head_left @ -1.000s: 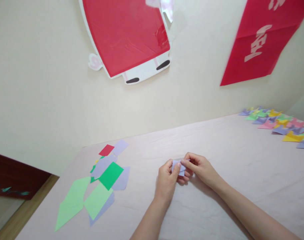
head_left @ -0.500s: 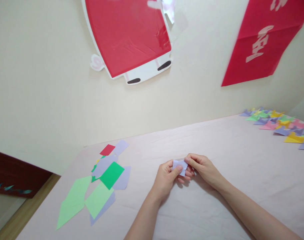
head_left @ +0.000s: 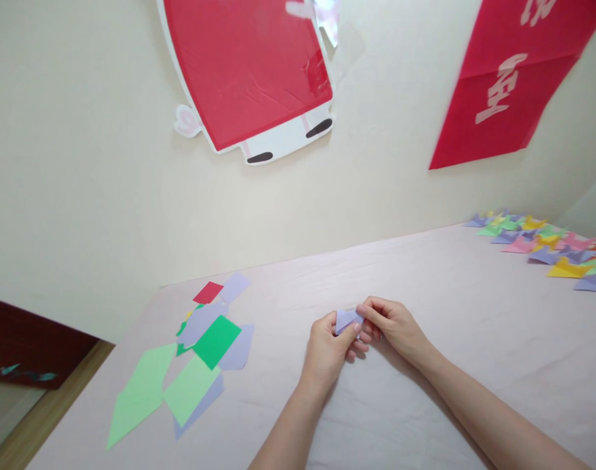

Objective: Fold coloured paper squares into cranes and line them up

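Note:
A small folded piece of lilac paper is held between both my hands just above the pale pink tabletop. My left hand pinches its left side, thumb on top and fingers curled under. Fingertips of my right hand are closed on the paper's right edge. Both forearms come in from the lower right.
A loose heap of flat paper squares in green, lilac and red lies to the left. Several folded paper figures in mixed colours line the far right. A cream wall with red posters stands behind; the table's left edge drops to a wooden floor.
The lilac paper has been turned and folded smaller between my fingers. Both hands stay at the same spot on the table.

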Action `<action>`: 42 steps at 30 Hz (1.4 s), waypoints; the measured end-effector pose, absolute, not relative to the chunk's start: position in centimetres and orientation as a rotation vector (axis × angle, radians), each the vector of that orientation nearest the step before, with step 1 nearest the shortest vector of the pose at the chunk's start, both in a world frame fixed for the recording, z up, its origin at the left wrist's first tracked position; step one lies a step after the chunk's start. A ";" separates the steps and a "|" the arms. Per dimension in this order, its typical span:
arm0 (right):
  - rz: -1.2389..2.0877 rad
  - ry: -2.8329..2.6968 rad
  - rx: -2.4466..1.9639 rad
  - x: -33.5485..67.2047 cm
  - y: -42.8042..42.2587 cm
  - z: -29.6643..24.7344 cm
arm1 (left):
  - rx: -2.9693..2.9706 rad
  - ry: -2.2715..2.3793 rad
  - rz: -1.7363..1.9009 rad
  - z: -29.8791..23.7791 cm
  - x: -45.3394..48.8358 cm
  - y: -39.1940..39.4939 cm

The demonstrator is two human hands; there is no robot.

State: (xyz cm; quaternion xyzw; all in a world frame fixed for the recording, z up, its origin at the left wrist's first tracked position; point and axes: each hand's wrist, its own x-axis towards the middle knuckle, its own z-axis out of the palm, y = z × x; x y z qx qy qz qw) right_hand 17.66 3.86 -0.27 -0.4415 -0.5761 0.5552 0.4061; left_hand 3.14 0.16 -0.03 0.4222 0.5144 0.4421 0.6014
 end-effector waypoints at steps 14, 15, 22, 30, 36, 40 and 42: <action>1.326 -1.295 -1.078 17.8 4.2 -0.3 | 1.283 1.270 1.030 1.0 0.4 0.0; 1.271 -1.299 -1.076 17.8 4.2 -0.4 | 1.454 1.446 1.045 1.2 0.1 -0.2; 0.922 -1.837 -0.899 16.8 3.2 -0.5 | 2.279 2.060 0.584 1.9 -0.1 -2.3; 0.656 -2.289 -0.769 17.1 2.6 -0.3 | 2.267 1.597 0.660 0.7 -0.4 -3.2; 0.417 -2.425 -0.788 16.8 3.2 -1.0 | 2.270 1.383 0.759 0.3 -2.2 -1.5; 0.354 -2.462 -0.822 16.3 3.4 -1.2 | 2.246 1.305 0.752 0.5 -2.6 -1.0; 0.363 -2.441 -0.858 16.2 3.3 -1.2 | 2.223 1.314 0.730 0.8 -2.5 -1.1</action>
